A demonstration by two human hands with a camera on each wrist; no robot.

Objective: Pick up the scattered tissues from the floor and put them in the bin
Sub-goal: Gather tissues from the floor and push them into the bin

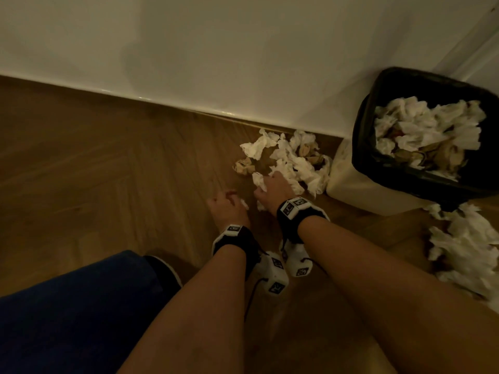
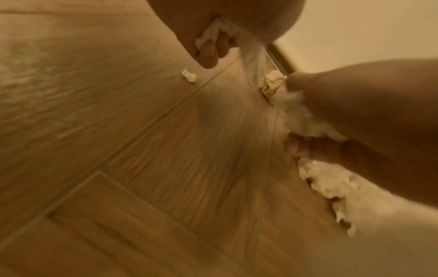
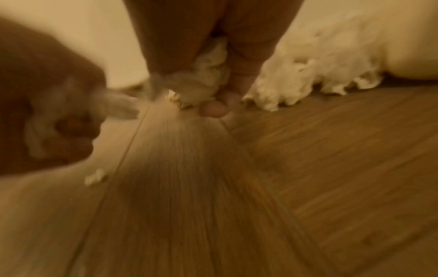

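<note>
Crumpled tissues (image 1: pixel 290 160) lie on the wooden floor (image 1: pixel 108 163) beside the bin (image 1: pixel 363 147); the right hand (image 1: pixel 275 188) clutches a wad; the left hand (image 1: pixel 228 207) pinches a scrap; light, soft, probably best bunched from above.

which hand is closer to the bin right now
Right. The right hand is in the tissue pile beside the bin, its grip on a tissue. The left hand sits farther from it, on the far side of the right hand.
</note>
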